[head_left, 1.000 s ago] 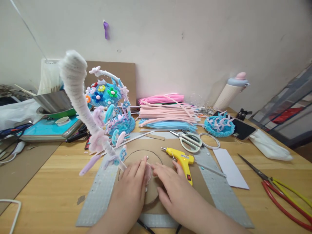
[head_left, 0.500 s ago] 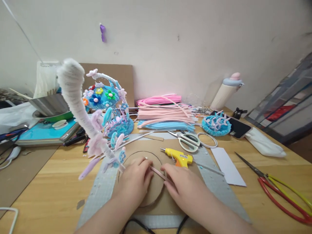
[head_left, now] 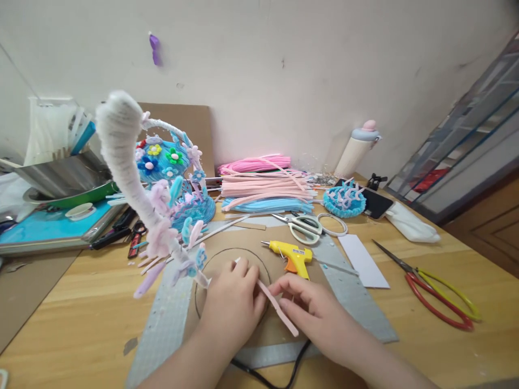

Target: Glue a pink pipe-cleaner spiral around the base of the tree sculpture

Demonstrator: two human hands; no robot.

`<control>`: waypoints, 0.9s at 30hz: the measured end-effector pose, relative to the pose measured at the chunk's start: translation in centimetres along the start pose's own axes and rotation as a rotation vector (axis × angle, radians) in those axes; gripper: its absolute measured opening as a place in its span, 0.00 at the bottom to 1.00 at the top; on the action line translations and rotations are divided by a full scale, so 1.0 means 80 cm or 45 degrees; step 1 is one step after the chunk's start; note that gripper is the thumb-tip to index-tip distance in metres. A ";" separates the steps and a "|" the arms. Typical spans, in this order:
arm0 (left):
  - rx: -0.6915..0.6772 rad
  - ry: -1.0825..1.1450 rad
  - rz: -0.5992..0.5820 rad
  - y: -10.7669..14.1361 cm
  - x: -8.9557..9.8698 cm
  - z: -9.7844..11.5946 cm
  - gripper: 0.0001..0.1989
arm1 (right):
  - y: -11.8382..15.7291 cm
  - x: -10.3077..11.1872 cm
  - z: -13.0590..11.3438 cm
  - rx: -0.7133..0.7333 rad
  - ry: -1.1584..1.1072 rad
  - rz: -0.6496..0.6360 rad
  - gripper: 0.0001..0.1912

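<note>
My left hand (head_left: 235, 292) is closed, holding one end of a pale pink pipe cleaner (head_left: 286, 319) over a cardboard sheet (head_left: 223, 337) with a drawn circle. The pipe cleaner's free end slants toward me. Just right of it, my right hand (head_left: 308, 308) has its thumb and index finger apart, the fingertips close beside the strip; I cannot tell whether they touch it. A curved white fuzzy-wrapped stem (head_left: 125, 156) with pastel flowers and leaves leans up to the left, its lower end at my left hand. How it is held there is hidden.
A yellow glue gun (head_left: 294, 256) lies beyond my right hand. White-handled scissors (head_left: 306, 229), a tape ring (head_left: 333, 224) and red-and-yellow-handled scissors (head_left: 436, 300) are to the right. Pipe cleaner bundles (head_left: 263, 186) and a blue flowered basket (head_left: 162, 162) stand behind; a metal bowl (head_left: 65, 175) sits left.
My right hand's fingers have parted and shifted away from the pink pipe cleaner, whose end now lies exposed, pointing toward me. The view has turned slightly right.
</note>
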State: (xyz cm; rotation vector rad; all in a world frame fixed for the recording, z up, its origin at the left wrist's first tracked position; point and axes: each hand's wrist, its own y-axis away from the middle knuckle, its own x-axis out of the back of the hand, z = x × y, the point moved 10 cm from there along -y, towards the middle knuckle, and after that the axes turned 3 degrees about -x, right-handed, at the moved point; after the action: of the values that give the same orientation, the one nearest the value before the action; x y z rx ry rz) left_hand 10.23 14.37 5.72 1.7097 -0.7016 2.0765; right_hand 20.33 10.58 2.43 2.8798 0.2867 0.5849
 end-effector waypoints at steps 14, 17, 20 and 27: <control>0.182 0.172 0.096 -0.007 0.015 -0.030 0.13 | -0.028 0.096 0.053 -0.465 0.594 0.576 0.12; 0.221 0.250 0.104 -0.004 0.012 -0.040 0.12 | -0.033 0.096 0.064 -0.501 0.373 0.549 0.10; 0.222 0.314 0.113 0.000 0.008 -0.044 0.11 | -0.029 0.095 0.071 -0.481 0.016 0.468 0.11; 0.198 0.411 0.128 0.004 0.004 -0.047 0.16 | -0.009 0.071 0.045 -0.276 -0.950 0.100 0.23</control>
State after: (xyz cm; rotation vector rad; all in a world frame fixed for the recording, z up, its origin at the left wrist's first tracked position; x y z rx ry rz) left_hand 6.95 16.31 5.47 1.3871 -0.5472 2.4576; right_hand 26.79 12.04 1.07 2.6678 -0.0081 -0.4341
